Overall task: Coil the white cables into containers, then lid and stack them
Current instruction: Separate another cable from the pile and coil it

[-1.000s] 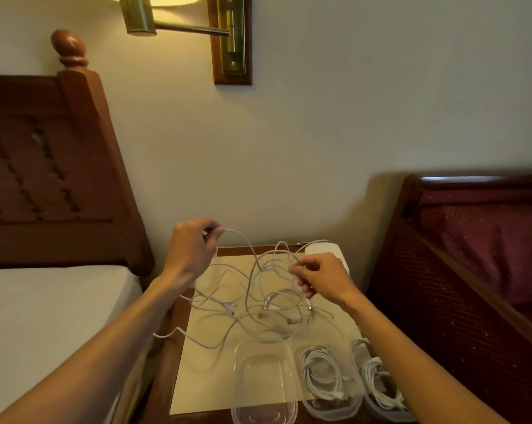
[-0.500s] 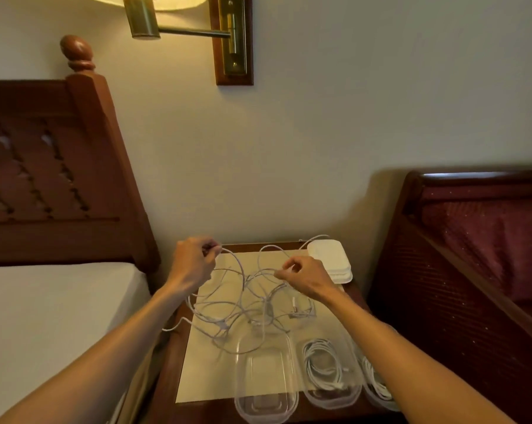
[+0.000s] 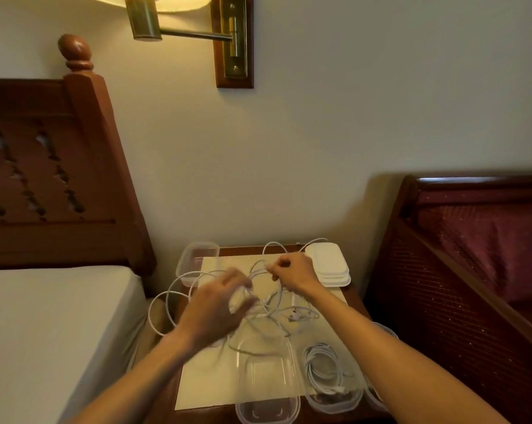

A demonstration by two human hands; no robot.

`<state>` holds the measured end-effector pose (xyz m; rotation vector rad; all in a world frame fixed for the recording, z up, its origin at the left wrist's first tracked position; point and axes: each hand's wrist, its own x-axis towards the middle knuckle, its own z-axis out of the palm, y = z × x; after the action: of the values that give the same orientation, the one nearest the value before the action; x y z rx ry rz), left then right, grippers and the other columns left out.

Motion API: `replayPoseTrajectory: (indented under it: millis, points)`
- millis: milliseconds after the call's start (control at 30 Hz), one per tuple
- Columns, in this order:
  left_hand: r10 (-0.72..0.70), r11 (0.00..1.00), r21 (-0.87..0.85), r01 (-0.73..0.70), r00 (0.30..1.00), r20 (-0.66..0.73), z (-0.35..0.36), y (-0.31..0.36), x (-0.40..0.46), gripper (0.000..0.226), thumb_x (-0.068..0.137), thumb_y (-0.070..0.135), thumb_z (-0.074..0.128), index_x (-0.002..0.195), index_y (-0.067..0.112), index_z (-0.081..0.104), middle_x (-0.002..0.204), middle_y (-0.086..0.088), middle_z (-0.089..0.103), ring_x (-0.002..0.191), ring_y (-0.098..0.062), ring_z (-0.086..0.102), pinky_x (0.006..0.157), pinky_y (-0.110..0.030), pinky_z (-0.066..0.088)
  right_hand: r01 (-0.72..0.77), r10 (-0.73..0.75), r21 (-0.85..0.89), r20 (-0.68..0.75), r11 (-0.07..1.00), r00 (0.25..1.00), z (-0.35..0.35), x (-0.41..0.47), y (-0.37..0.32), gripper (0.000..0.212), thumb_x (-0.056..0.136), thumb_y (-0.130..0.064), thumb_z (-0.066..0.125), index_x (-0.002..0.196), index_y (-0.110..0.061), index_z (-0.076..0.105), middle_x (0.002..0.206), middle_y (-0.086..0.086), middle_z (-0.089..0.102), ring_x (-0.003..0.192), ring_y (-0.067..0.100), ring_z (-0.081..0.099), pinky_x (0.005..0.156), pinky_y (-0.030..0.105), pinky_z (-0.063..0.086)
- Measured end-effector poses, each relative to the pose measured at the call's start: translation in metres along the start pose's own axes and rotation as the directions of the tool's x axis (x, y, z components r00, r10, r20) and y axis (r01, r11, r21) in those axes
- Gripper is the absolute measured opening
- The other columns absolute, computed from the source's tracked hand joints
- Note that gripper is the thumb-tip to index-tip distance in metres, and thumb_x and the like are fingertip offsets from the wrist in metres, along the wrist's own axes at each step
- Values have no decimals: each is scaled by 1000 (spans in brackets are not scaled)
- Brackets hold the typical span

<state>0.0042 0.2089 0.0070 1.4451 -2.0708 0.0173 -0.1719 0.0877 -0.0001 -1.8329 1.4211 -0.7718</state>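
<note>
At the left edge of the frame lies a bed with a pale sheet point(image 3: 53, 316) under a carved wooden headboard point(image 3: 59, 179). Just right of it, at the far left corner of the nightstand point(image 3: 355, 296), stands one empty clear container point(image 3: 197, 261), unlidded. A loop of the loose white cable point(image 3: 166, 301) hangs over the nightstand's left edge toward the bed.

The left hand point(image 3: 218, 307), in the lower middle of the frame, is blurred; its fingers look curled around strands at the tangle's left side, though the exact grip cannot be told. The tangle spreads between both hands over the cream mat point(image 3: 203, 381). The right hand point(image 3: 292, 272), slightly higher and to the right, pinches a strand with thumb and fingertips drawn together.

Below the hands, at the lower centre, sits a second empty container point(image 3: 269, 384), its far rim under the tangle's lowest loop. Right of it, a container with coiled cable point(image 3: 332, 374) is filled but unlidded, and another container point(image 3: 377, 396) shows partly behind the right forearm, its contents hidden. A stack of white lids point(image 3: 330, 267) waits at the nightstand's far right corner.

By this evidence the task is roughly midway: at least one cable is coiled away, the tangle is yet to be sorted, and all lidding and stacking remain.
</note>
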Motion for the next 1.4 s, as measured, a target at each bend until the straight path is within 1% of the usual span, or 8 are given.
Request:
replayPoseTrajectory:
  millis: [133,500,900,1033,1133,1200,1300,1400]
  points:
    - [1,1000,1,-2,939,345,34,14,-27,59,81,81,40,114,36,60,116,23,56,96,5,53,82,-18,46,61,-60,120,-11,991,998,-22,11,-35,29,90,-32,66,79,-7,74,61,-3,66,46,-2,49,52,17,39]
    - [-126,992,-18,125,983,-134,35,-6,-1,8,89,32,67,85,25,67,85,15,62,69,-3,59,57,-22,50,9,-26,78,215,997,976,-54,34,-49,19,93,-15,60,93,-3,75,83,10,75,55,10,54,46,21,42]
    - [-264,957,-121,264,964,18,72,-17,-9,10,86,39,69,86,30,75,82,20,66,73,0,60,64,-25,50,-12,4,-324,-25,946,1000,12,90,17,15,90,-15,56,88,-12,70,97,10,70,89,30,64,80,44,56]
    - [-306,942,-140,306,952,23,81,-16,-14,10,85,41,70,82,32,74,78,21,65,69,1,58,63,-24,48,25,13,-408,90,913,996,25,103,27,43,99,-18,48,141,-11,42,148,11,44,132,33,45,104,44,41]
    - [-303,943,-138,303,953,25,86,-18,-16,12,84,42,69,80,32,73,75,20,64,65,-1,57,60,-22,43,248,-125,-560,248,791,961,29,108,18,66,96,-3,45,154,-20,18,162,4,17,144,30,30,110,46,36]
    - [-286,949,-127,287,958,31,88,-19,-15,12,85,42,68,81,32,73,76,20,64,66,0,56,60,-19,41,411,-175,-680,390,607,904,35,110,9,72,92,4,48,153,-23,22,161,5,22,140,31,35,104,48,43]
    - [-283,949,-131,286,958,37,89,-19,-16,14,86,43,67,82,32,74,77,20,64,69,0,57,61,-17,41,478,-153,-784,456,397,876,38,115,1,40,93,2,48,129,-14,55,129,14,56,116,33,55,87,43,50]
    - [-290,944,-143,297,955,68,90,-23,-19,15,86,44,66,82,32,74,78,21,65,73,0,57,64,-18,44,453,-242,-797,386,398,890,21,121,-9,20,93,-3,53,100,-11,70,99,14,66,91,31,63,72,35,46]
